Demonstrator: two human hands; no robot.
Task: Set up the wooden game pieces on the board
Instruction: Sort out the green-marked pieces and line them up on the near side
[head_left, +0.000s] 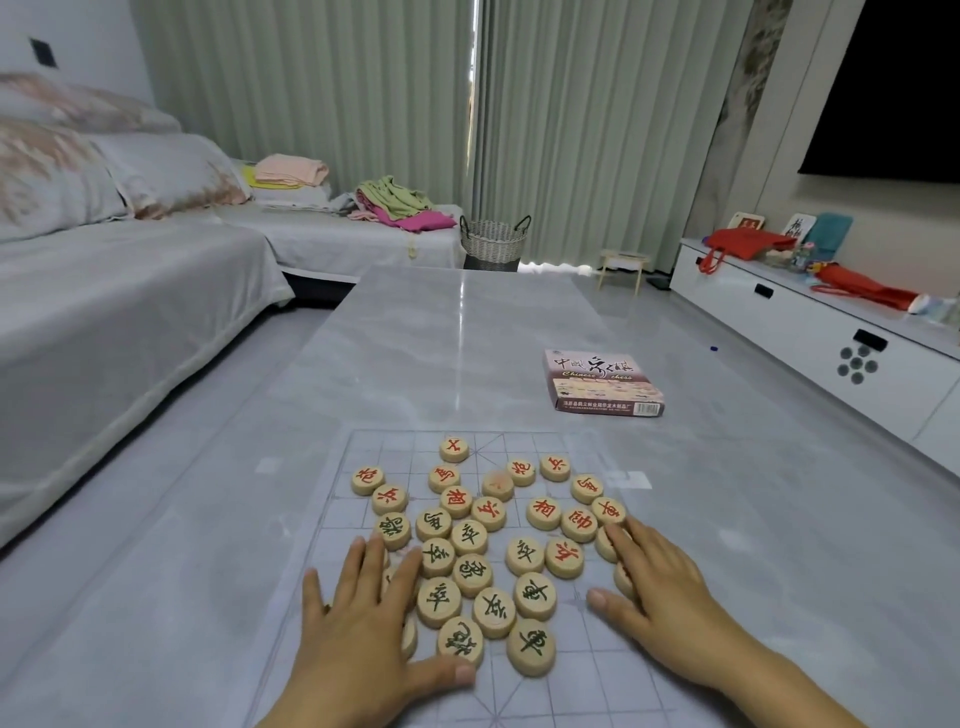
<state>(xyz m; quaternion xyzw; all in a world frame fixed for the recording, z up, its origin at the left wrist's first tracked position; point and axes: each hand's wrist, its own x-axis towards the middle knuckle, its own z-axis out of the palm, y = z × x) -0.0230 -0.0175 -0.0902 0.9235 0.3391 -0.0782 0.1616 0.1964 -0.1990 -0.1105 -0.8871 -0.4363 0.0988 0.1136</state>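
A: Head view, hands?
B: Left hand (363, 623) is flat with fingers spread, lying over pieces at the cluster's left edge. Right hand (660, 582) is flat too, fingers straight, tips on pieces at the right edge. Neither pinches anything.
A: Pieces?
B: Wooden game pieces (472, 571) sit jumbled on the board (363, 452). Red-lettered ones are mostly on the far side, dark-lettered ones nearer.
A: Rest?
B: Board lies on the grey table (467, 322). Game box (602, 384) is farther back on the right, well apart.
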